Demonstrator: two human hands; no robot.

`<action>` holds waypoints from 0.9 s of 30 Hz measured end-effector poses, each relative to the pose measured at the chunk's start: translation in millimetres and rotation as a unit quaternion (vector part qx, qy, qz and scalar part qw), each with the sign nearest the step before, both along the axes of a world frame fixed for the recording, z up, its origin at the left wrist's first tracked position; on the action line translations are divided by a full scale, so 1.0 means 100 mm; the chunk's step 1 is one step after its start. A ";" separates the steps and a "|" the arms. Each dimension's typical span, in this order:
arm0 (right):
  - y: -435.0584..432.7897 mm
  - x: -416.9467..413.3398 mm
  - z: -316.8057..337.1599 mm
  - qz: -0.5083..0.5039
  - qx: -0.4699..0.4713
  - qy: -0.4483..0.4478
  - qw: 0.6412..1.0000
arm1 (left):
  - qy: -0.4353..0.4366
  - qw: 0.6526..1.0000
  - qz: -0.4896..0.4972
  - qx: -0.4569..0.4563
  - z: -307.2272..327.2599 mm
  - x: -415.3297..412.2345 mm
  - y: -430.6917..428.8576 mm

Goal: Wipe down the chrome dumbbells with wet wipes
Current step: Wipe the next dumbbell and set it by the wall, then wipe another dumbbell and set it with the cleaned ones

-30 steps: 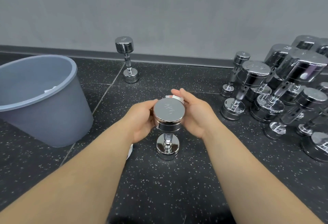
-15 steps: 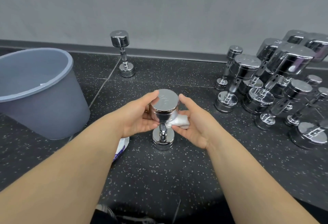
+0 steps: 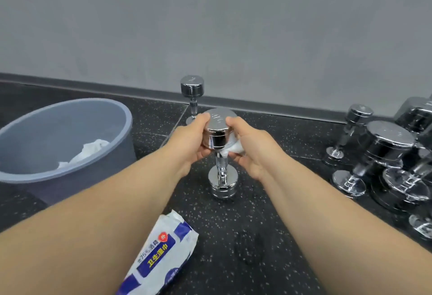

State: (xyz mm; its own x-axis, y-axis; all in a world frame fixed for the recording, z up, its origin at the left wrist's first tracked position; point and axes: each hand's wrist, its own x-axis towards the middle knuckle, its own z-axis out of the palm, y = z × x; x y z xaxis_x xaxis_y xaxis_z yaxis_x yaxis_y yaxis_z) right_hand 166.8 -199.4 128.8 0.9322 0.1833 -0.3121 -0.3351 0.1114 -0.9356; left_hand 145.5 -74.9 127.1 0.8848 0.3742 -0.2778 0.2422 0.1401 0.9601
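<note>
A small chrome dumbbell (image 3: pixel 219 140) stands upright on the dark speckled floor in the middle of the view. My left hand (image 3: pixel 191 140) grips the left side of its top head. My right hand (image 3: pixel 252 145) holds a crumpled white wet wipe (image 3: pixel 235 148) against the underside of that head, at the top of the handle. The lower head rests on the floor. A white and blue pack of wet wipes (image 3: pixel 161 257) lies on the floor under my left forearm.
A grey plastic bin (image 3: pixel 112 117) with used white wipes inside stands at the left. Another small dumbbell (image 3: pixel 192 88) stands upright by the wall behind. Several larger chrome dumbbells (image 3: pixel 388 145) crowd the right side. A grey wall runs along the back.
The view has tilted up, so the wipes pack now shows. My hands stay on the dumbbell's top head; the wipe has slid from behind the head to its underside.
</note>
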 end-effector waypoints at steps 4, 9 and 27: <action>0.53 0.60 -0.06 -0.007 0.026 0.001 1.000 | -0.019 0.996 0.040 0.079 0.04 0.63 0.45; 0.97 1.11 -0.34 0.012 0.027 0.022 0.999 | 0.033 0.992 0.039 0.115 -0.19 1.24 0.83; 0.10 0.81 -0.41 -0.028 0.007 0.041 0.999 | 0.005 0.928 0.270 0.256 -0.21 0.99 0.16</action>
